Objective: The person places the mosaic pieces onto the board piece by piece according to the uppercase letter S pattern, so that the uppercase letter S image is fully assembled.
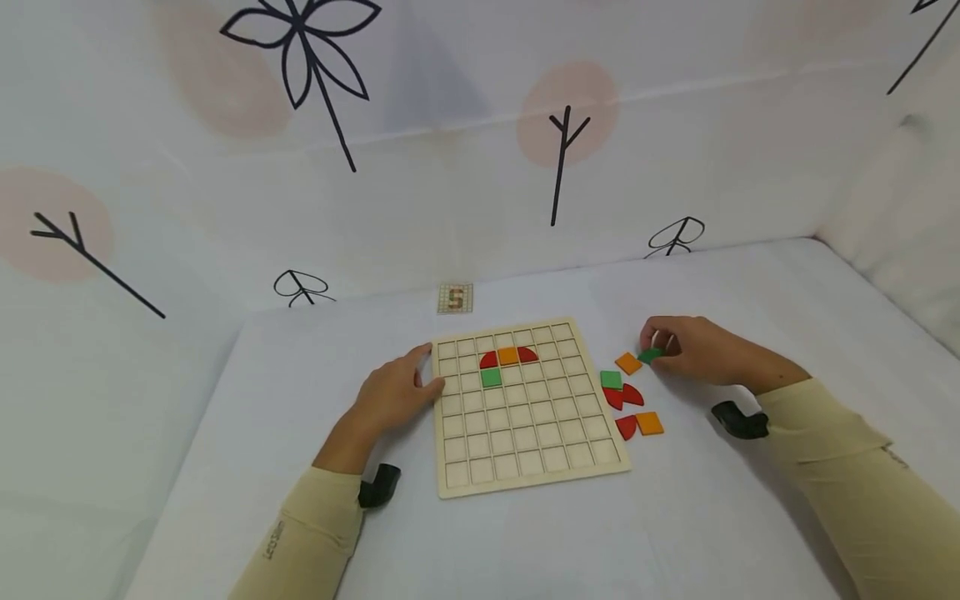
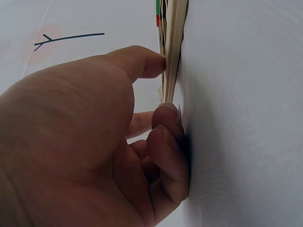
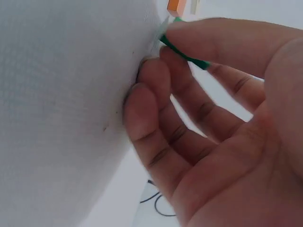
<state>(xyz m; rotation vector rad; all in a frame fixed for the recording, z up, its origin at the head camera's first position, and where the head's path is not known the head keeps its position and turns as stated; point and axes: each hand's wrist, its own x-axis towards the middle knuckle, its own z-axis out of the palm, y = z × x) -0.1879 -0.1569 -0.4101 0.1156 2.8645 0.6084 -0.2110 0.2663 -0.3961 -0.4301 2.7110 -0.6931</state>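
A pale wooden grid board (image 1: pixel 529 407) lies on the white cloth. Red quarter-round tiles (image 1: pixel 489 359), an orange square tile (image 1: pixel 508 356) and a green square tile (image 1: pixel 491 377) sit in its upper cells. My left hand (image 1: pixel 393 390) holds the board's far left corner, with the thumb (image 2: pixel 152 65) on its edge and other fingers curled by the corner. Right of the board, my right hand (image 1: pixel 693 350) pinches another green tile (image 1: pixel 650 356) between thumb and fingers. In the right wrist view, that tile (image 3: pixel 199 63) shows tilted, partly hidden behind the thumb.
Beside the board's right edge lie orange squares (image 1: pixel 649 423), a green square (image 1: pixel 611 380) and several red quarter-rounds (image 1: pixel 632 394), some overlapping. A small pattern card (image 1: pixel 455 298) lies behind the board. Patterned fabric (image 1: pixel 465 150) hangs at the back.
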